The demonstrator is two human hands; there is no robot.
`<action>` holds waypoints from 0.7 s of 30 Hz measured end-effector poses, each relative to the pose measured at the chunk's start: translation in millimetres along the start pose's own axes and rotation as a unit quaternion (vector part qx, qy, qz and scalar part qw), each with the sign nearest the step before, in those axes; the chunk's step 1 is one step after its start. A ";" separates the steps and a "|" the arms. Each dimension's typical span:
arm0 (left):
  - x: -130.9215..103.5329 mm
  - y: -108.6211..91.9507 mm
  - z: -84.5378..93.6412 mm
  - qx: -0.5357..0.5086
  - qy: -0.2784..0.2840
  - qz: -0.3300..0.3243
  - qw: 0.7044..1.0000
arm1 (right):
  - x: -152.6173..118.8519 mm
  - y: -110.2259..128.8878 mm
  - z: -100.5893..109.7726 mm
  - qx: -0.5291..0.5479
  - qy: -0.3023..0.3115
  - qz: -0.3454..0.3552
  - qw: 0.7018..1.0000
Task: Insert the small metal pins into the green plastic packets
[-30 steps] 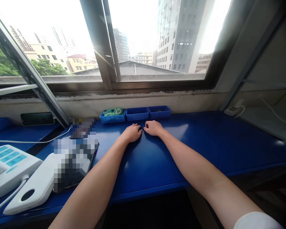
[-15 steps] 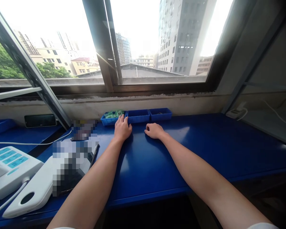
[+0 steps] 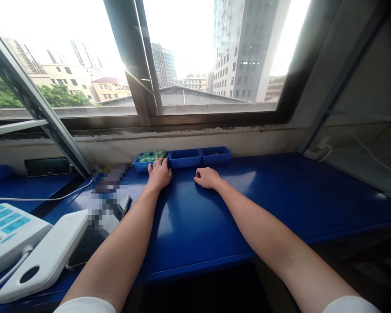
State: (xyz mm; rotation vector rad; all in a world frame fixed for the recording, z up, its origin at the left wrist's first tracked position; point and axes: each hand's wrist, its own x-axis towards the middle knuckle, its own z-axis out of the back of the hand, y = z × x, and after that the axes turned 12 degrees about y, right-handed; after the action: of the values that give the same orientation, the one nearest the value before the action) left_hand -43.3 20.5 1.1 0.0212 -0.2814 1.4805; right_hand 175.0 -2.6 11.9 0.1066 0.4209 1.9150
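Observation:
My left hand [image 3: 160, 174] reaches to the front edge of the left blue bin [image 3: 140, 166], its fingers spread. In that bin lies a bundle of green, see-through plastic material [image 3: 152, 155]. Close to the tabletop, my right hand [image 3: 208, 178] is in front of the other two bins with its fingers curled in towards the thumb. Whatever it may hold is too small or hidden to make out. The middle blue bin [image 3: 185, 162] shows little of its contents. Small metallic-looking bits [image 3: 216, 153] lie in the right blue bin [image 3: 215, 160].
The bins line the back of the blue table [image 3: 202, 234], below a window. To the left are a white power strip [image 3: 14, 234], a white oblong device [image 3: 48, 252], dark phones and a cable. A metal shelf post [image 3: 60, 139] slants behind them. A socket block [image 3: 314, 152] sits at right.
The view has swung a little to the right, so everything appears farther left. My left hand has drawn slightly back on the left bin's edge. My right hand stays curled near the same spot.

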 end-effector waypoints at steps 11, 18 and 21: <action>-12.3 -7.7 11.0 0.037 -0.071 0.030 0.996 | 8.0 -9.4 -2.9 -0.014 -0.109 0.027 0.994; -20.9 -21.7 20.7 0.052 -0.080 0.025 0.995 | 14.7 -23.5 -4.3 0.059 -0.129 -0.003 0.990; -25.3 -32.2 23.4 0.067 -0.072 0.013 0.995 | 15.9 -23.5 -4.5 0.100 -0.139 0.009 0.985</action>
State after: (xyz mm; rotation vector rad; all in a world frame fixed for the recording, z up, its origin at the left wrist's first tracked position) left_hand -17.3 -11.8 23.8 0.2347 -0.2992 1.5249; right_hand 188.5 18.4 -2.3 0.5043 0.4221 1.8372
